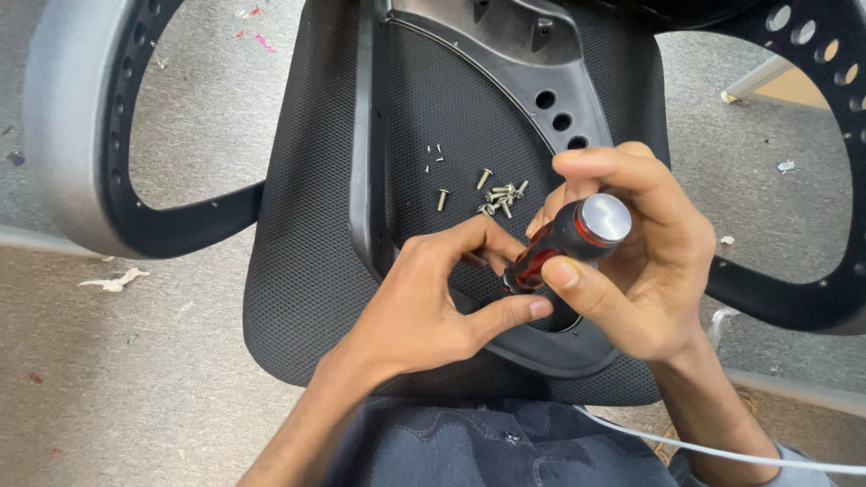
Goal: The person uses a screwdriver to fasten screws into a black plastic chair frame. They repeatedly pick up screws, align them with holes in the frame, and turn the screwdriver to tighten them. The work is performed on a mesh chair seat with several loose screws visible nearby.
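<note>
My right hand (645,261) grips a screwdriver (564,243) with a red and black handle and a shiny metal cap, held steeply over a black plastic bracket (532,90) on the mesh chair back (307,234). My left hand (433,302) has its fingers pinched around the lower end of the screwdriver, where the tip is hidden. A small heap of silver screws (499,197) lies on the mesh just beyond my left fingers, with a few tiny screws (435,155) farther up.
The chair back lies across my lap on dark trousers (487,446). Grey armrest loops (72,144) curve at left and right (794,298). Grey carpet (135,361) with paper scraps surrounds it. A white cable (722,451) runs at lower right.
</note>
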